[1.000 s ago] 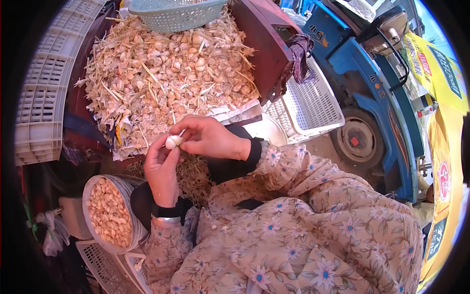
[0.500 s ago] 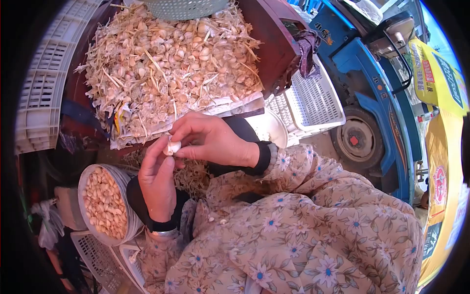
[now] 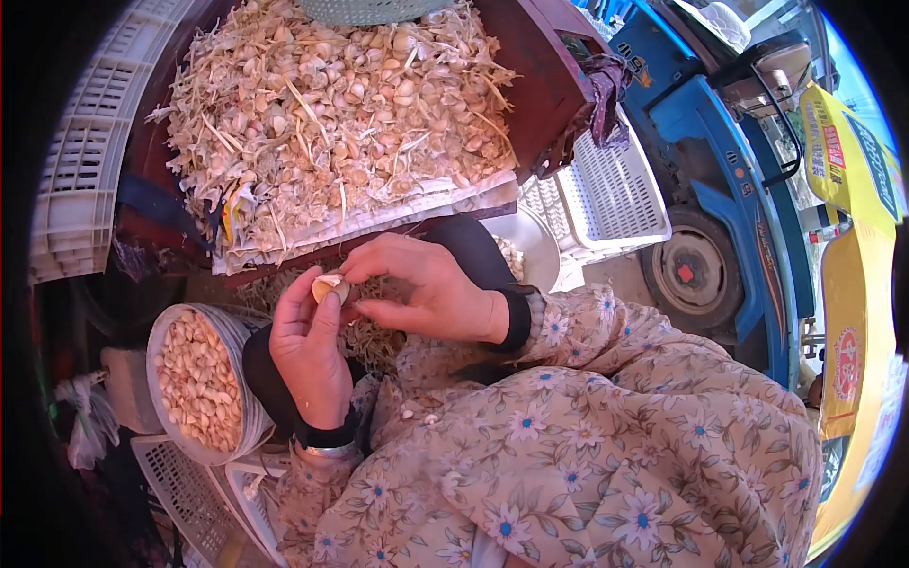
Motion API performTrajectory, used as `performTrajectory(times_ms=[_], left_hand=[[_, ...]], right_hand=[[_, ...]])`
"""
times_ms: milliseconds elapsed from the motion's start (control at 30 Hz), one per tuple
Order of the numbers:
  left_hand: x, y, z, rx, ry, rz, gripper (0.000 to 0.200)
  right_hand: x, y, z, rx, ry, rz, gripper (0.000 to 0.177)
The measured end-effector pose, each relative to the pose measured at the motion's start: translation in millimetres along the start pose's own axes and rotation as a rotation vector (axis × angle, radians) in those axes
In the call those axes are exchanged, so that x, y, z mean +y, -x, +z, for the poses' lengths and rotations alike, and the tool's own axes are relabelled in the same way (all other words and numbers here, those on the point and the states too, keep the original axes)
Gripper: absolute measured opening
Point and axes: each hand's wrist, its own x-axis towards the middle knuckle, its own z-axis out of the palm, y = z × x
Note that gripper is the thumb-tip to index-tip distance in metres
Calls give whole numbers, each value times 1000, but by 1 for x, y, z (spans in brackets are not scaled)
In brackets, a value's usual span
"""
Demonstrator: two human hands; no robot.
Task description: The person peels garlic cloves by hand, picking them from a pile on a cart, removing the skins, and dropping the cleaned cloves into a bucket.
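Note:
A garlic clove (image 3: 328, 287) with pale skin on it is pinched between the thumb and fingers of my left hand (image 3: 314, 346). My right hand (image 3: 424, 289) is beside it on the right, its curled fingertips close to the clove; whatever they may hold is too small to name. Both hands are just in front of a large heap of garlic cloves and dry husks (image 3: 331, 114), which lies on papers. At the lower left of my left hand, a white bucket (image 3: 248, 402) holds many cloves.
White crates (image 3: 620, 189) and a white bowl (image 3: 542, 248) with cloves stand right of the heap. A green basket (image 3: 369, 8) rests on its far side. A blue vehicle (image 3: 720, 170) is at the right, stacked crates (image 3: 95, 142) at the left.
My right hand has shifted slightly right and down, its fingertips now a little apart from the clove. The clove stays in my left hand, tilted differently. The view has shifted slightly.

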Motion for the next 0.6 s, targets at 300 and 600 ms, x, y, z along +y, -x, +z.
performTrajectory(times_ms=[300, 600], left_hand=[[4, 2, -13, -170, -373, 59, 27], [7, 15, -14, -192, -221, 30, 25]], right_hand=[[-3, -13, 2, -259, 311, 115, 22], [-3, 11, 31, -14, 80, 162, 22]])
